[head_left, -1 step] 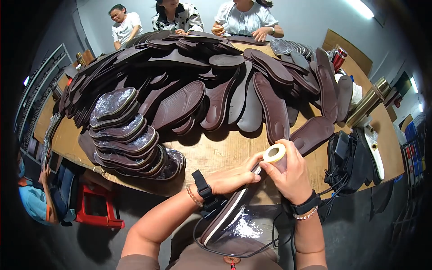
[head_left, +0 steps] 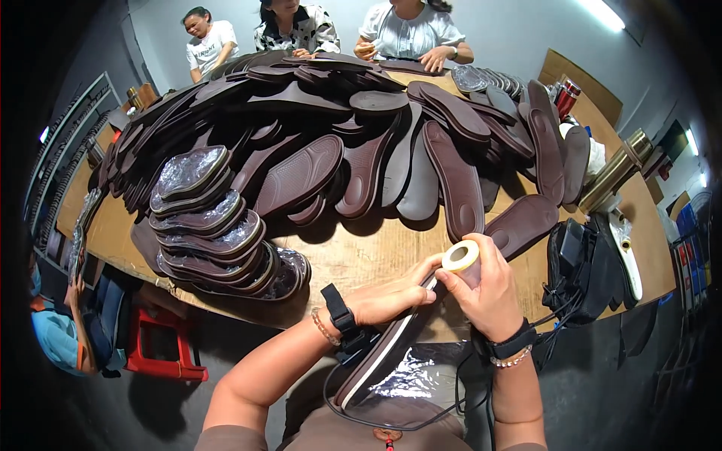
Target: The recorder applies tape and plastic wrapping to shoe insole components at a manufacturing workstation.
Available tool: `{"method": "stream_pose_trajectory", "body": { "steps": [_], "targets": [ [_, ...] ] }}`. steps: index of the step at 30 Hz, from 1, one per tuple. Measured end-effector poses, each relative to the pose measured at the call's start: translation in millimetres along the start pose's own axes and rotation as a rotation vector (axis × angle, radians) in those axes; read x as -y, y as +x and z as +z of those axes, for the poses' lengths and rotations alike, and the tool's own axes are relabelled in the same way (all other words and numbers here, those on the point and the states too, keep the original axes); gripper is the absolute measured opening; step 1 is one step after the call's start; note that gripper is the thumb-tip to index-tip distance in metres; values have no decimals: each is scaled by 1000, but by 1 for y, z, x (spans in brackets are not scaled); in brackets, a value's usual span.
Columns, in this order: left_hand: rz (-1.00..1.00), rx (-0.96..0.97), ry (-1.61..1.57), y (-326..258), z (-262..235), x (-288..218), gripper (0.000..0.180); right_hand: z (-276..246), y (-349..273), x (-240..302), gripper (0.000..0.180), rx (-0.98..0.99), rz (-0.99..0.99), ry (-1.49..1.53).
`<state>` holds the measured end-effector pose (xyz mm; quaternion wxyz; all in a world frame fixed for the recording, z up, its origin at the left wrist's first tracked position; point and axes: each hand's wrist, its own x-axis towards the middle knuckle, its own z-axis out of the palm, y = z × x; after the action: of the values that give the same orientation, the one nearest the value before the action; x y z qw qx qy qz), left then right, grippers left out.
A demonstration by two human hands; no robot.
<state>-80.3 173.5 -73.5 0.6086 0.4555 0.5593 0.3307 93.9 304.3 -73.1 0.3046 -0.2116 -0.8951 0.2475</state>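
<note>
My left hand [head_left: 391, 302] grips the upper end of a dark brown shoe sole [head_left: 376, 364] with a pale edge, held slanting in front of my body. In my right hand [head_left: 490, 293] is a roll of clear plastic film [head_left: 460, 258] with a pale yellow end and a hollow core, close beside the sole's upper end. Shiny clear film [head_left: 410, 376] hangs at the sole's right side. Whether it sticks to the underside I cannot tell. Both wrists wear black straps, and a dark cable loops below the sole.
Loose brown soles [head_left: 301, 177] heap across the wooden table [head_left: 346, 259]. A stack of film-wrapped soles [head_left: 203, 225] stands at left. Black pouches [head_left: 575, 259] and a metal flask [head_left: 617, 173] lie at right. People sit across the table; a red stool [head_left: 162, 342] stands at lower left.
The film's bright reflections below my hands have shifted and spread. The roll in my right hand has moved very slightly. My left hand and the sole look almost unmoved.
</note>
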Motion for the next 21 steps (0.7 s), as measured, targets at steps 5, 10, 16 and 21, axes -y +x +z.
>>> {"method": "stream_pose_trajectory", "body": {
  "steps": [5,10,16,21],
  "targets": [
    [306,-20,-35,17,5,26,78,-9,-6,0,59,23,5,3],
    [423,46,-151,32,7,41,71,-17,-12,-2,56,32,-11,34],
    [409,109,-163,45,6,42,83,-22,-24,-9,57,17,25,60],
    [440,102,-189,38,6,40,91,-25,-26,-9,58,6,23,55]
  ]
}}
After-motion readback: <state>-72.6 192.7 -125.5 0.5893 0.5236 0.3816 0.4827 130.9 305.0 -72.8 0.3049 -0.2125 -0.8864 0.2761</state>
